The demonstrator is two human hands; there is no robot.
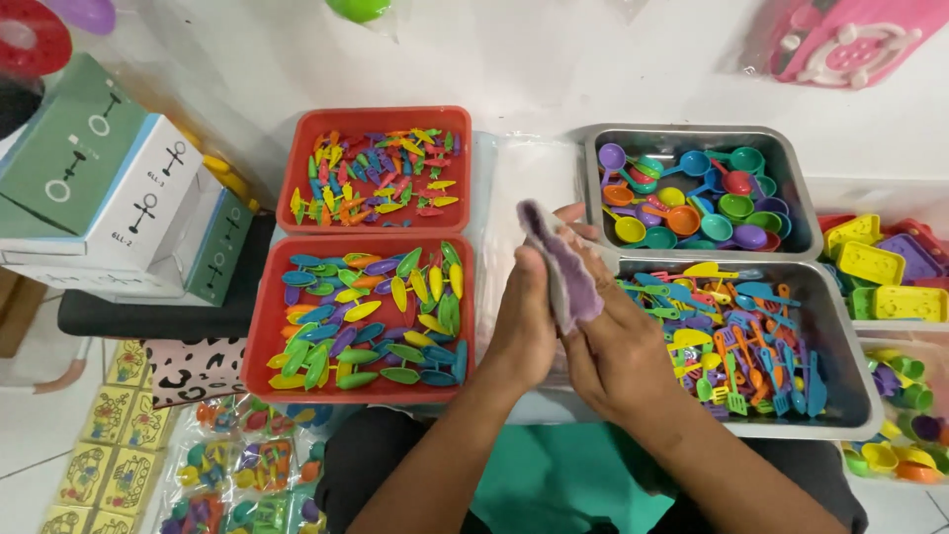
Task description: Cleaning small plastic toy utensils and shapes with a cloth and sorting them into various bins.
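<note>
While metal trays (850, 405) of spatulas and ladles sit right and red trays (282, 297) of leaf bits sit left, both hands meet between them, left hand (522, 326) and right hand (618, 351) pinching a purple toy (565, 267).

Both forearms are bare from the lower edge of the view up to the wrists; no sleeve, cuff, watch or bracelet shows on either one. The left hand (521, 326) and the right hand (618, 346) are bare too, without gloves, and no ring can be made out on the fingers that show. Lower down, the person wears dark, near-black clothing over the legs, and a plain teal-green garment shows between them at the bottom edge.
</note>
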